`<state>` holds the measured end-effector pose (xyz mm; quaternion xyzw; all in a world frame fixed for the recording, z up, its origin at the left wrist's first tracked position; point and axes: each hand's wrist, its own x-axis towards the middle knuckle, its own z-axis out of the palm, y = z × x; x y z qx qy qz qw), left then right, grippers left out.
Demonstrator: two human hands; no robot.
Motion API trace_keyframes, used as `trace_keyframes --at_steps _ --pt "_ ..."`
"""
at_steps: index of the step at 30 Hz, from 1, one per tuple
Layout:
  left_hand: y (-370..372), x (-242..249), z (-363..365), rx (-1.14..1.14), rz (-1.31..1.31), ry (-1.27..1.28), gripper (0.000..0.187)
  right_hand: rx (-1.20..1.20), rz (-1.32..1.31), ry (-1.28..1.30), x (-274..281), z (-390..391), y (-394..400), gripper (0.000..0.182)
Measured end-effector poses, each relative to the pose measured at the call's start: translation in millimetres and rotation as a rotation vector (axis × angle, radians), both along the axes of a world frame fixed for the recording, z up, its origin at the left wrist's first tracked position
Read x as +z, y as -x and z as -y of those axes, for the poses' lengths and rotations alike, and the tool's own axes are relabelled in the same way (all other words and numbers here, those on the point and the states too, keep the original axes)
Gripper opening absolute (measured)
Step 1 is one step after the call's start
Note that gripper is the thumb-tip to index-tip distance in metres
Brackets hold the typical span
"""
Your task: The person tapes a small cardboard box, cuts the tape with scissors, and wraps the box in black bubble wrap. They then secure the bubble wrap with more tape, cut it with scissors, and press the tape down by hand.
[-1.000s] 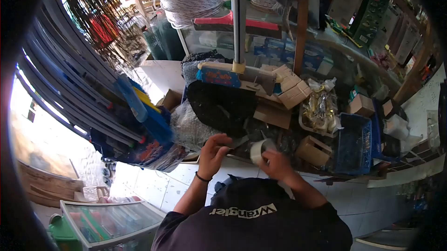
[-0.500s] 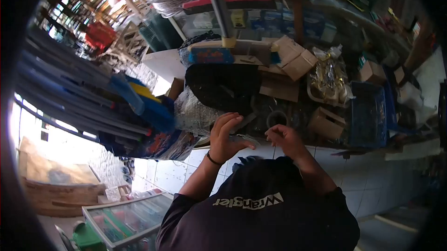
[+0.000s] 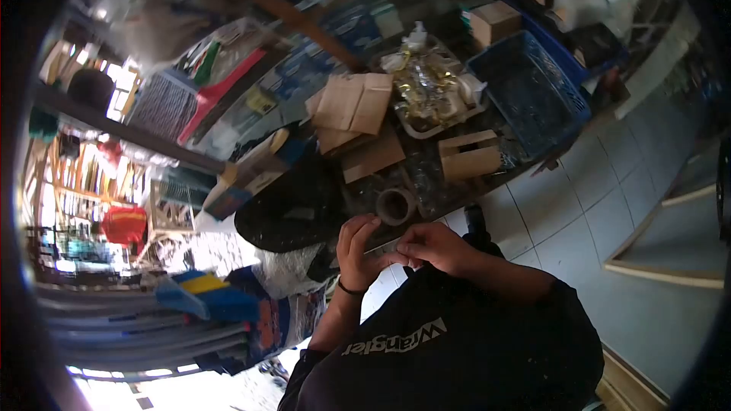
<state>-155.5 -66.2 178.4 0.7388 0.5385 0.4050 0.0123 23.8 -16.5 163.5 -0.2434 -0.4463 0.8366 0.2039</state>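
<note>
My left hand (image 3: 355,252), with a dark band at the wrist, is raised at the table's near edge. Its fingers stretch upward and the thumb points toward my right hand. Close by, my right hand (image 3: 435,249) is closed in a pinch, its fingertips at or very near the left thumb. Anything in that pinch is too small to make out. Just beyond both hands a round roll of tape (image 3: 397,206) lies on the table. A black curved sheet-like piece (image 3: 293,201) lies to the left of the roll.
Beyond the roll are brown cardboard boxes (image 3: 354,102) and an open carton (image 3: 470,156). A tray (image 3: 426,131) holds shiny gold-and-clear packets. On the right stands a blue crate (image 3: 533,99). Long grey pipes (image 3: 129,327) lie at the left.
My view has turned to the right, shifting the table's things leftward. My right hand has come close to my left hand, which keeps its fingers stretched.
</note>
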Motion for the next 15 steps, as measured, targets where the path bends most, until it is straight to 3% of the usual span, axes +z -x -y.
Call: trace_keyframes --at_steps 2,11,15 --pt "-10 -4 -16 -0.038 -0.021 -0.003 0.073 -0.101 0.001 0.011 -6 -6 -10 0.015" --pt "-73 -22 -98 -0.166 -0.043 0.010 0.065 -0.499 0.119 -0.388 -36 -65 -65 0.021" --pt "-101 -16 -127 -0.175 0.030 0.130 0.064 -0.545 0.162 -0.181 -30 -111 -95 0.023"
